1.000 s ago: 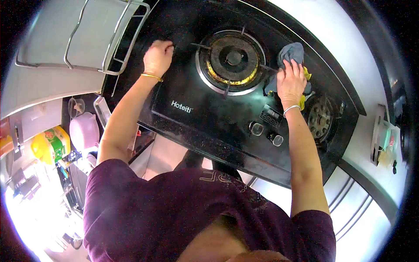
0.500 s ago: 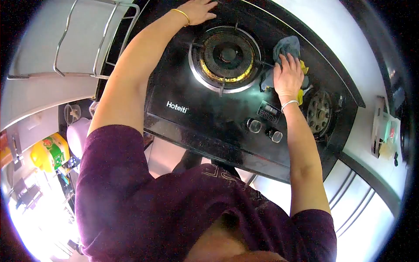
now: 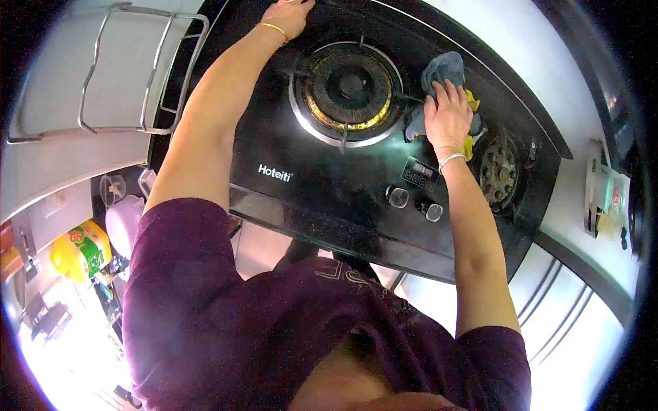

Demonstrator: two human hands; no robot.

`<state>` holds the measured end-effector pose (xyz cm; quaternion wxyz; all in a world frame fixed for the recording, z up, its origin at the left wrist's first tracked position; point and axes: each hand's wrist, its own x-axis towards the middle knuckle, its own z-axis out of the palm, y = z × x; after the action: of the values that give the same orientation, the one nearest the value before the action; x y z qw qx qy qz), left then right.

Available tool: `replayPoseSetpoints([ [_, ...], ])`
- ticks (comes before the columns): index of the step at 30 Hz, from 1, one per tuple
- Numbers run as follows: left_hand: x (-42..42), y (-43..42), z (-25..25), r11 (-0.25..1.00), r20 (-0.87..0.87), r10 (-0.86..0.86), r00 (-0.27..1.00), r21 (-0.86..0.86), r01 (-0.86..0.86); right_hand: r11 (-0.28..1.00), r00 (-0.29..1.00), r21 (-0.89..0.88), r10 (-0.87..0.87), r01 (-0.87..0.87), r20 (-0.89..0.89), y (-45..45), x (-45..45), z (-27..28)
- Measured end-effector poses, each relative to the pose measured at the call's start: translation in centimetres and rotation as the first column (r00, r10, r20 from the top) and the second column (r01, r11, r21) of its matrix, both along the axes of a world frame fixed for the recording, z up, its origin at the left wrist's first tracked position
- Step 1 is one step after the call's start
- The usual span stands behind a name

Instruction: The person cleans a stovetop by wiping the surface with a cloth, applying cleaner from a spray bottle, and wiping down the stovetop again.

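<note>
My right hand (image 3: 449, 123) presses down on a bunched grey-blue cleaning cloth (image 3: 444, 68) with yellow parts, fingers bent over it. The cloth lies on the black glass gas hob (image 3: 315, 195), between the large left burner (image 3: 353, 85) and a right burner (image 3: 499, 171) that my forearm partly covers. My left hand (image 3: 288, 17) is at the hob's far left, by the top edge of the view. Its fingers are mostly cut off there, so their grip does not show. A yellow bangle circles the left wrist and a pale one the right.
Near the hob's front are a small control panel (image 3: 419, 172) and two knobs (image 3: 396, 196). A metal wire rack (image 3: 156, 75) stands at the left. A yellow bottle (image 3: 81, 250) is at lower left. A small holder (image 3: 606, 198) hangs at the right.
My left hand has shifted up and left, its fingers now mostly out of view. My right hand stays on the cloth in about the same spot. The view has shifted slightly.
</note>
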<state>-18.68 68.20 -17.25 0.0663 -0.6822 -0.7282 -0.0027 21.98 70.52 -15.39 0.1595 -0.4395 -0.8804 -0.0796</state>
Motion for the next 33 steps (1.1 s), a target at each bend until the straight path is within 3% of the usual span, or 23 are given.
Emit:
replayPoseSetpoints([
  [1,-0.5,-0.4,-0.2,0.989,0.013,0.005,1.000,0.150,-0.007,1.000,1.000,-0.006,-0.016,0.016,0.014,-0.1,-0.1,0.2],
  [2,-1.0,-0.5,-0.3,0.989,-0.076,0.016,0.997,0.146,-0.004,0.999,0.999,-0.014,-0.032,0.033,0.029,-0.2,-0.2,0.3],
  [5,-1.9,-1.2,0.5,0.996,-0.066,0.075,0.995,0.046,-0.072,1.000,0.999,0.000,-0.025,0.025,0.020,-0.1,-0.1,0.1],
  [10,-3.0,-1.5,0.3,0.986,-0.082,0.039,0.996,0.166,-0.025,0.999,0.999,-0.004,-0.034,0.034,0.025,-0.2,-0.1,0.0],
  [15,-3.6,-0.8,-0.6,0.967,0.033,0.040,0.999,0.251,-0.047,0.999,0.999,-0.009,-0.038,0.039,0.034,-0.1,-0.1,-0.1],
  [19,-5.4,0.4,-3.0,0.975,-0.028,0.095,0.995,0.205,-0.087,0.999,0.999,-0.009,-0.039,0.039,0.021,-0.2,0.0,-0.1],
  [21,-6.3,0.7,-4.7,0.907,0.194,0.198,0.961,0.336,-0.255,0.999,0.999,-0.008,-0.032,0.032,0.011,-0.2,-0.1,0.1],
  [22,-6.2,0.7,-4.2,0.906,0.193,0.198,0.961,0.338,-0.255,0.999,0.999,-0.007,-0.033,0.033,0.015,-0.1,-0.1,0.2],
  [24,-5.6,0.2,-2.4,0.965,-0.025,0.255,0.967,0.074,-0.253,0.999,0.999,-0.008,-0.033,0.034,0.021,-0.3,-0.1,0.3],
  [31,-4.4,0.0,-0.9,0.921,0.068,0.390,0.918,-0.021,-0.389,0.999,0.999,-0.025,-0.036,0.036,0.024,-0.2,-0.3,0.3],
  [33,-2.9,-0.9,1.3,0.960,-0.089,0.272,0.958,-0.040,-0.276,0.998,0.998,-0.030,-0.047,0.048,0.033,-0.2,-0.1,0.3],
])
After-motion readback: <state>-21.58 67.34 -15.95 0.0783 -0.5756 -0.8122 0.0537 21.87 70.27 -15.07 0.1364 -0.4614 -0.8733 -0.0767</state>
